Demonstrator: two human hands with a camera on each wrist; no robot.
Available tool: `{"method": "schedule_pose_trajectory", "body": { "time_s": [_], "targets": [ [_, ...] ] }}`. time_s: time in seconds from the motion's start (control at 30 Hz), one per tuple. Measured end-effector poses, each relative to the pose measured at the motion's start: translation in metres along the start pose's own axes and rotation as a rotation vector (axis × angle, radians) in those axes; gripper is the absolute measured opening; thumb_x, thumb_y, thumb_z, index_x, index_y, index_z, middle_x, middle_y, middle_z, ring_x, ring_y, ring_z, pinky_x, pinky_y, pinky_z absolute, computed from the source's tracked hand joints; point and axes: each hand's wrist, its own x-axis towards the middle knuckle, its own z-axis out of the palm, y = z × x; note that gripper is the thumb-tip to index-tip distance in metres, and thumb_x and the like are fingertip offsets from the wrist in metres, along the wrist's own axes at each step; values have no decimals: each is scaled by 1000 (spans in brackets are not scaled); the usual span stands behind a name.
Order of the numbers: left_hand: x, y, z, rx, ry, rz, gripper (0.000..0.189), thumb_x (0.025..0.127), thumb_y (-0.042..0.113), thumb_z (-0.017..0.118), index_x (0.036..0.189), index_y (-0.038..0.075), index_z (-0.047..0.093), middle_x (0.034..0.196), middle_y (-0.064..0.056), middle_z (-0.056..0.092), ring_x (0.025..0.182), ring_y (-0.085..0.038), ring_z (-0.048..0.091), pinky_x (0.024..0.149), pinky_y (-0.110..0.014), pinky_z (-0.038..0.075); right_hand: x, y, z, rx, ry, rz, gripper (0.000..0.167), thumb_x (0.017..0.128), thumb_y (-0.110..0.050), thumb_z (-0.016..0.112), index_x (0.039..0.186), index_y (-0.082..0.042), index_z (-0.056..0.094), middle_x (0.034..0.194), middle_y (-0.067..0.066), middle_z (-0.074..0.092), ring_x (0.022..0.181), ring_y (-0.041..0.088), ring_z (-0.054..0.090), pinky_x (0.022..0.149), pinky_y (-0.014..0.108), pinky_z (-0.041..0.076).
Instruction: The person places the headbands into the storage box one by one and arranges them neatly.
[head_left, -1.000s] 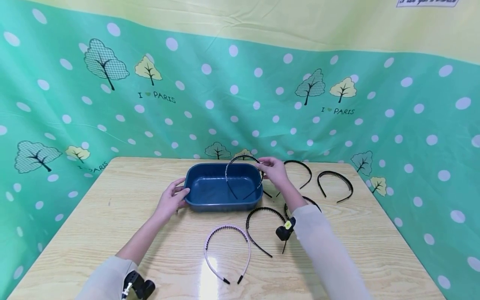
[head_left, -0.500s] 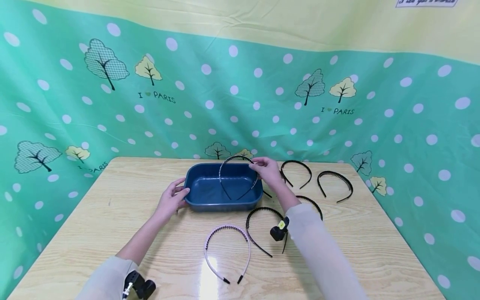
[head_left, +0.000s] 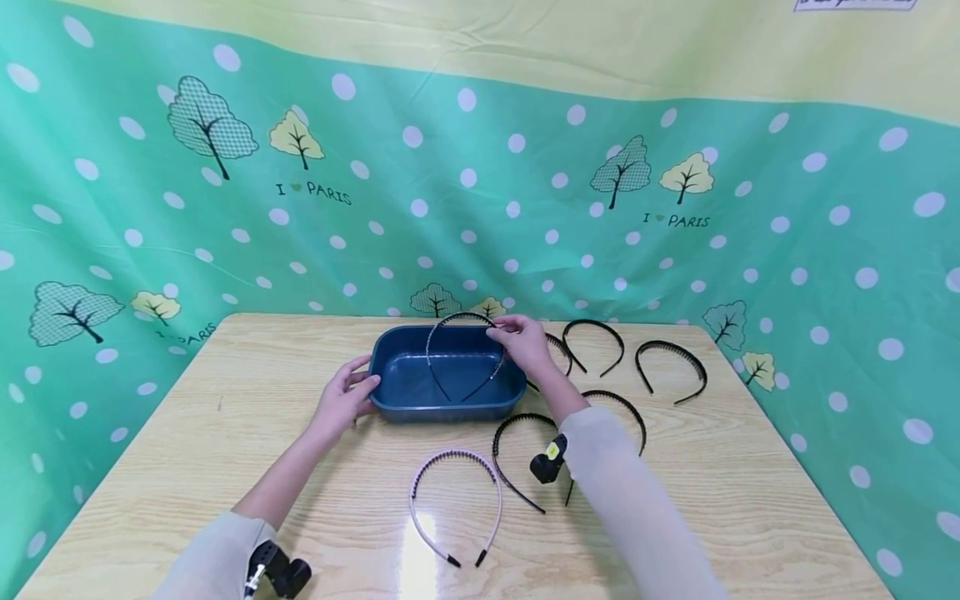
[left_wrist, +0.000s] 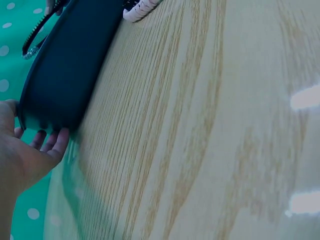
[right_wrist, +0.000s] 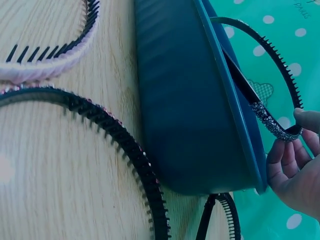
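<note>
A dark blue rectangular plastic box (head_left: 450,414) stands near the back of the table. My left hand (head_left: 341,396) grips its left end, thumb at the rim and fingers against the outer wall, as the left wrist view also shows. My right hand (head_left: 521,342) pinches a black toothed headband (right_wrist: 272,122) with silver glitter between thumb and fingers. This headband's arch rises above the rim, and its two ends point down into the box. Beside the box's right end, another black headband (head_left: 558,343) is partly hidden by my right hand.
Two black headbands, one at the back (head_left: 595,323) and one at the far right (head_left: 678,348), lie on the wooden table (head_left: 225,417). Two more dark headbands (head_left: 512,423) overlap under my right forearm. A pale pink headband (head_left: 412,492) lies in front. A polka-dot curtain (head_left: 465,208) hangs behind.
My right hand has moved left with the glittery headband, from the box's right end further over its inside. My left hand and the box have stayed in place.
</note>
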Motion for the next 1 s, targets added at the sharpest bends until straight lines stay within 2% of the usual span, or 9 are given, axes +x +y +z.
{"method": "schedule_pose_trajectory", "body": {
  "time_s": [0.23, 0.4, 0.7, 0.87, 1.0],
  "targets": [
    [1, 1, 0, 26, 4, -3, 56, 96, 29, 53, 145, 13, 32, 135, -23, 43, 94, -7, 60, 83, -30, 56, -2, 1, 9, 17, -9, -38, 20, 84, -17, 70, 103, -11, 69, 84, 2, 59, 63, 12, 53, 52, 25, 47],
    [1, 0, 0, 27, 0, 0, 56, 96, 29, 53, 145, 13, 31, 135, -23, 43, 97, -11, 60, 83, -30, 56, -4, 2, 16, 1, -12, -17, 23, 84, -16, 70, 107, -11, 68, 86, 2, 58, 68, 12, 52, 52, 22, 47],
    [2, -3, 1, 37, 0, -9, 55, 96, 28, 53, 145, 15, 32, 135, -21, 44, 105, -19, 58, 81, -27, 57, -7, 7, 25, -28, -9, -6, 23, 85, -14, 69, 106, -6, 66, 87, 3, 58, 63, 11, 51, 52, 21, 46],
    [2, -2, 1, 39, 6, -2, 54, 96, 27, 53, 145, 14, 32, 132, -21, 45, 104, -19, 58, 78, -26, 57, -7, 11, 31, -37, -13, 18, 23, 85, -16, 69, 106, -8, 67, 86, 3, 59, 63, 12, 51, 53, 21, 47],
    [2, -3, 1, 39, 6, 5, 54, 97, 26, 52, 145, 13, 32, 132, -22, 45, 109, -26, 57, 78, -26, 57, -6, 15, 35, -45, -20, 15, 21, 85, -15, 70, 104, -7, 67, 84, 3, 59, 60, 13, 52, 51, 21, 46]
  ]
}}
